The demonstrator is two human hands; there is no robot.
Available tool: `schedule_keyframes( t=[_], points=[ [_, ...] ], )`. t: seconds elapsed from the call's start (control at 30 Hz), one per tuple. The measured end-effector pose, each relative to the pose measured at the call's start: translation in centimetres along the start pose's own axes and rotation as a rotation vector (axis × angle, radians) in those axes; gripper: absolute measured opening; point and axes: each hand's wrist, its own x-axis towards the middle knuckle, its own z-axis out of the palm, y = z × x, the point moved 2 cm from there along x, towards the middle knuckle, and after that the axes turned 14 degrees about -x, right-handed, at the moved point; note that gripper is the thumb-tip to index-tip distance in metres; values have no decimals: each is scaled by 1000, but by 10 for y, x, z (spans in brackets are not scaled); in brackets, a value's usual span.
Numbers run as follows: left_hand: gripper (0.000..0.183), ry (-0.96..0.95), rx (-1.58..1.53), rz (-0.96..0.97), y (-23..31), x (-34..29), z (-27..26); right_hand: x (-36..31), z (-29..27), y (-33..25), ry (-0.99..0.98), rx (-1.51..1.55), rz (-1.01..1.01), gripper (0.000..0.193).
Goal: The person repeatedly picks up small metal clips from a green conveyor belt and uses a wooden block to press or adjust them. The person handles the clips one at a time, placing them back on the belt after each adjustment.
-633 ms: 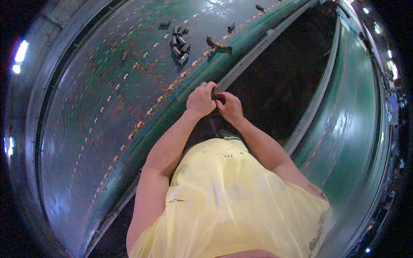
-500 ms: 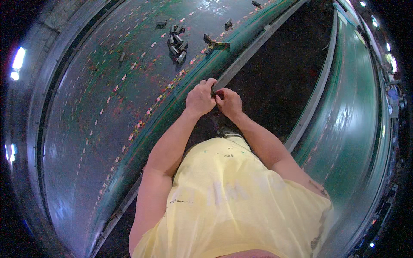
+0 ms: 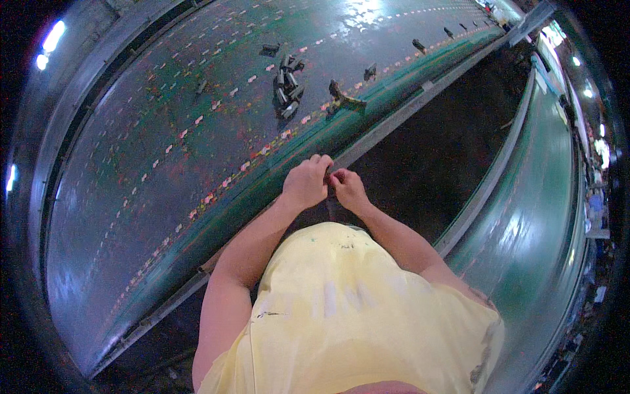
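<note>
Close together in front of my chest, both hands hang over the near edge of a long dark table. My left hand (image 3: 306,184) is closed, its fingers curled inward. My right hand (image 3: 349,190) pinches beside it with thumb and index finger, the fingertips almost meeting the left ones. Whatever small thing lies between them is mostly hidden by the fingers. Beyond the hands, a pile of small dark blocks with pale sides (image 3: 287,88) rests on the table. Nearer the edge lies a dark, branched piece with a yellowish-brown arm (image 3: 346,98).
The long table surface (image 3: 151,203) carries rows of pale and coloured marks, with more dark pieces (image 3: 419,45) along its far right edge. A grey metal rail (image 3: 394,128) borders it. Across a dark gap on the right runs a glossy green surface (image 3: 518,223).
The view has shifted, so the table and pile appear further right and lower. My hands stay together; the dark bit seen between them earlier is now hardly visible.
</note>
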Motion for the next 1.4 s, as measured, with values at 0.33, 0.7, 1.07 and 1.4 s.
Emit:
schedule_keyframes(
  t=[0.33, 0.7, 1.07, 1.4],
  points=[
    [46, -51, 82, -97, 5, 0, -5, 133, -120, -36, 318, -674, -519, 37],
    [49, 12, 80, -46, -2, 2, -1, 219, -110, -40, -32, -727, -430, 37],
    [19, 51, 434, 23, 0, 6, 20, -6, -124, -21, 155, -275, -541, 48],
    [19, 92, 388, 58, -6, 4, 22, -69, -77, -38, 94, -503, -499, 46]
  ],
)
